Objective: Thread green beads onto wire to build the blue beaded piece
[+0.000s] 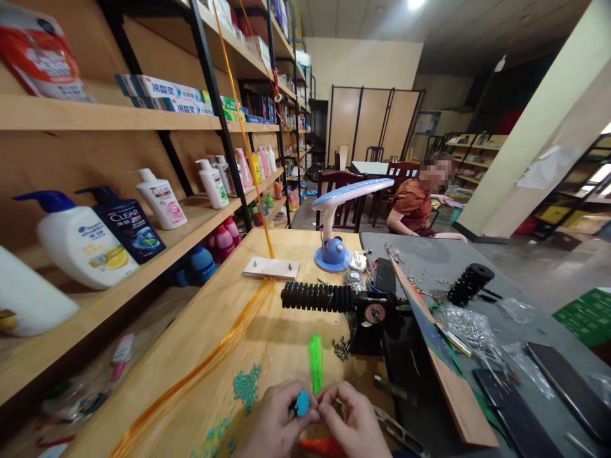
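At the bottom centre, my left hand (281, 416) is closed, with a small turquoise knobbly bunch (302, 403) between its fingers. My right hand (351, 416) meets it there, thumb and forefinger pinched; whatever they hold is too small or hidden to name. Just beyond my fingertips lies a bundle of bright green strands (315, 362) on the wooden tabletop. A pile of small turquoise pieces (247, 385) is spread left of my hands, with more turquoise and green bits (214, 437) nearer me. Beneath my hands an orange object (324, 445) shows in part.
Long orange threads (229, 337) cross the table and pass by a pale block (271, 268). A black ridged roller device (317, 298) and a blue lamp (333, 254) stand ahead. Phones (510, 413) lie right. Shelves of bottles (88, 242) line the left. A person (415, 207) sits beyond.
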`<state>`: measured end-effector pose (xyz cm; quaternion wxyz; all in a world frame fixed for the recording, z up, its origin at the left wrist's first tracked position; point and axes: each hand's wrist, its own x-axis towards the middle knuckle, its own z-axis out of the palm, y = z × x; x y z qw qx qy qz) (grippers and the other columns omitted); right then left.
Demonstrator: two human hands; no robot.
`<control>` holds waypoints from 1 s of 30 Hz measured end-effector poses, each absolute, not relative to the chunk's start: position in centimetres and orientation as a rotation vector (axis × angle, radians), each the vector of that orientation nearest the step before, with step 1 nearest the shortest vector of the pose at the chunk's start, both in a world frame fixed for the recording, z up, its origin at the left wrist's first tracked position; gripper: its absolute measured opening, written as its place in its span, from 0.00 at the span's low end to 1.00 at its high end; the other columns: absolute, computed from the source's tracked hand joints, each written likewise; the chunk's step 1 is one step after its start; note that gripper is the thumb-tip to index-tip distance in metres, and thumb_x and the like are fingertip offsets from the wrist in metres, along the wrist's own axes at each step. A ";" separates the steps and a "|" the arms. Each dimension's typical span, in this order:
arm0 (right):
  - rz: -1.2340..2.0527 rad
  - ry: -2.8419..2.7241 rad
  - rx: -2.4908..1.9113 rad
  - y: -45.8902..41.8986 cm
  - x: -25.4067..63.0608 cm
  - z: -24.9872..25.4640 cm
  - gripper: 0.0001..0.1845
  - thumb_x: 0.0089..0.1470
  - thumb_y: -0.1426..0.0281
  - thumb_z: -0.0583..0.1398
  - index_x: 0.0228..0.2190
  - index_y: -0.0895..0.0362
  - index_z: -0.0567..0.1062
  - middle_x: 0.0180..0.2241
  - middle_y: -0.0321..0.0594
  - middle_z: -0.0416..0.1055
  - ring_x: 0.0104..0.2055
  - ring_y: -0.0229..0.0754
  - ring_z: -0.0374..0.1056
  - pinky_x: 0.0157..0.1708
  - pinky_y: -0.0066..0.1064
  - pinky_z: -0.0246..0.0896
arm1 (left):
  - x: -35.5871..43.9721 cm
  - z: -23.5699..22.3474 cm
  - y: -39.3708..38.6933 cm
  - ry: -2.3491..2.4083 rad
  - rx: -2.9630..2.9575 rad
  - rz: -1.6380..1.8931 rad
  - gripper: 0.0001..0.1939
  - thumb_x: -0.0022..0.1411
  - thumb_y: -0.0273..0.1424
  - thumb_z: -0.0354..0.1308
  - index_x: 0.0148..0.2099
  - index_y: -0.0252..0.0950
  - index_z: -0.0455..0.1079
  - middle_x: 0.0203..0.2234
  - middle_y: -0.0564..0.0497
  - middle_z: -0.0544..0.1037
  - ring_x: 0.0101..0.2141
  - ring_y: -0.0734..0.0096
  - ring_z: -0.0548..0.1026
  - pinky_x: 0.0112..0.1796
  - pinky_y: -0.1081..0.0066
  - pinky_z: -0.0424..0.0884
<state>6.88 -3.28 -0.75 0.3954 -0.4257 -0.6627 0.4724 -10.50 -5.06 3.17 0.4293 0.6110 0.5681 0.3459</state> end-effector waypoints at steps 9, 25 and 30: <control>1.128 -1.653 -1.002 -3.0 7.1 -0.6 0.10 0.59 0.63 0.62 0.27 0.54 0.74 0.34 0.42 0.80 0.39 0.47 0.76 0.41 0.33 0.67 | -11.1 3.7 -5.1 1.438 1.588 0.798 0.04 0.57 0.30 0.62 0.31 0.37 0.77 0.27 0.51 0.79 0.31 0.64 0.75 0.33 0.72 0.64; 0.981 -1.626 -0.978 -3.2 6.7 -2.0 0.17 0.62 0.56 0.59 0.27 0.53 0.75 0.37 0.44 0.79 0.41 0.46 0.75 0.44 0.31 0.67 | -11.4 3.8 -5.3 1.461 1.634 0.754 0.03 0.56 0.27 0.63 0.30 0.36 0.78 0.27 0.52 0.80 0.31 0.65 0.75 0.34 0.73 0.64; 0.981 -1.866 -0.938 -3.1 7.1 -1.4 0.03 0.59 0.70 0.60 0.33 0.53 0.75 0.39 0.41 0.79 0.44 0.44 0.76 0.45 0.28 0.67 | -11.7 4.5 -5.6 1.475 1.650 0.756 0.04 0.56 0.24 0.62 0.32 0.35 0.78 0.28 0.51 0.81 0.33 0.65 0.76 0.35 0.73 0.65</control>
